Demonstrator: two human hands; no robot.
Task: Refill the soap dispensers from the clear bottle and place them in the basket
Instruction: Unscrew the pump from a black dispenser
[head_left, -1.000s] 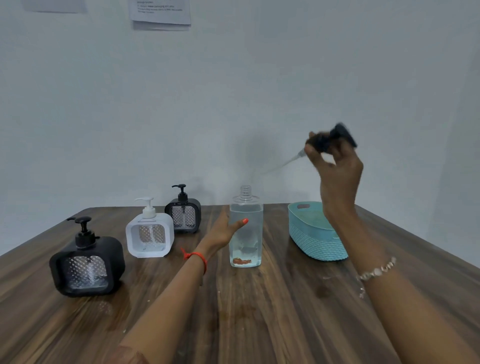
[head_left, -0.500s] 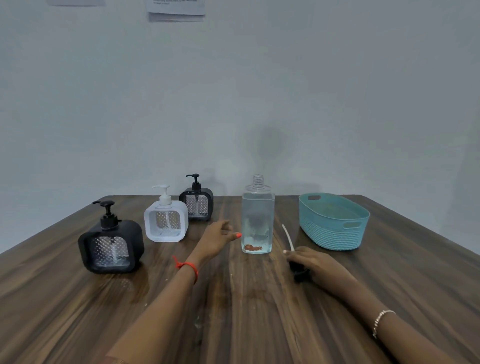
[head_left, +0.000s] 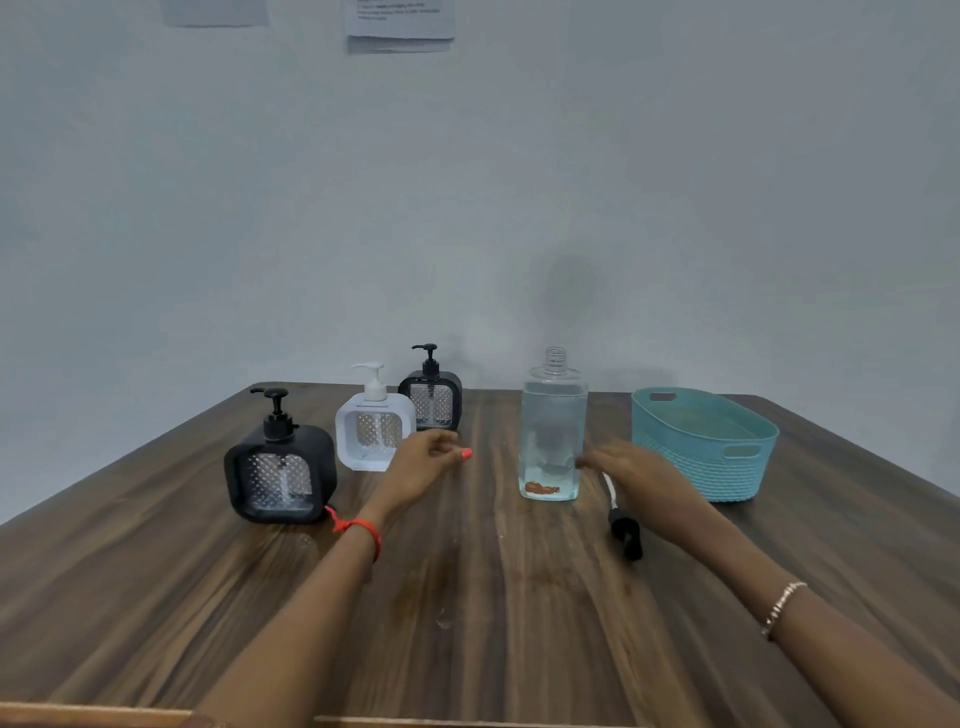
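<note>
Reaching right hand (head_left: 644, 470): fingers smeared beside clear bottle (head_left: 553, 431); touching or gripping unclear.
Left hand (head_left: 423, 465): loosely curled, holding nothing, hiding a corner of white dispenser (head_left: 371, 423).
Clear bottle: uncapped, middle of table (head_left: 467, 597), toward far edge.
Basket (head_left: 696, 467): far right corner.
Pump (head_left: 626, 535): tube partly behind right hand.

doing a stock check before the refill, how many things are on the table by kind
black dispensers: 2
white dispenser: 1
bottle: 1
pump: 1
basket: 1
total: 6
</note>
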